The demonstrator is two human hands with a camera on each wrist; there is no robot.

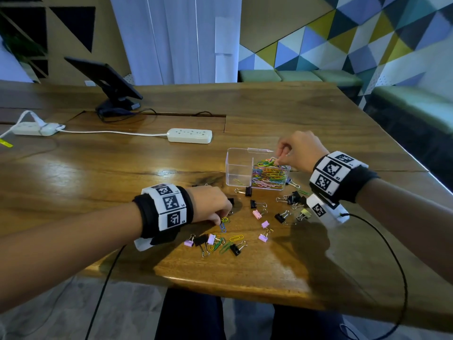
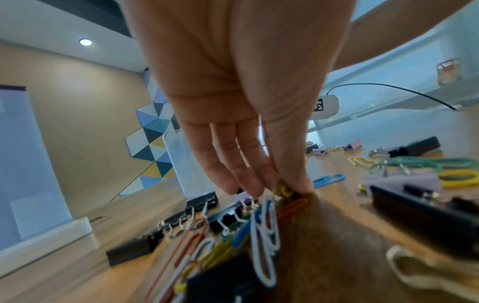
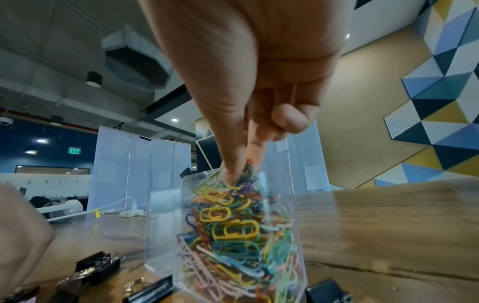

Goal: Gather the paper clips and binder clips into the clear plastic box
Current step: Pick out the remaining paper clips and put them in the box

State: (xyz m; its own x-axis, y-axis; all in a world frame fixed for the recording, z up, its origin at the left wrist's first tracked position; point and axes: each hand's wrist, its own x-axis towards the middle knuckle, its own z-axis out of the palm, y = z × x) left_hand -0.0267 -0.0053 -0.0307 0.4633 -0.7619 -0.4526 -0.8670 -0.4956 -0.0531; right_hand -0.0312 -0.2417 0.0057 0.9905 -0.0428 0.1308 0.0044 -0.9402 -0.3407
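Wooden bench (image 1: 318, 123): right hand (image 1: 300, 149) pinches a green paper clip (image 3: 248, 171) over the brimming clear plastic box (image 1: 239, 168), risking spillover; left hand (image 1: 210, 204) pinches a yellow paper clip (image 2: 283, 190)

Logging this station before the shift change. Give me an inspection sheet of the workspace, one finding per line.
Surface: wooden table, glossy, with a crack running along it near the box.
Job's things: clear plastic box, two compartments; right one heaped with coloured paper clips, left one nearly empty. Binder clips and loose clips lie on the table in front of it.
Clutter: two power strips, a tablet stand.
Hands: left hand pinches a yellow paper clip at the table; right hand has its fingers pinching clips at the top of the heap.
Cables: black wrist leads off the table edge; white strip cord.
Surroundings: triangle-patterned wall, white screens, green benches.
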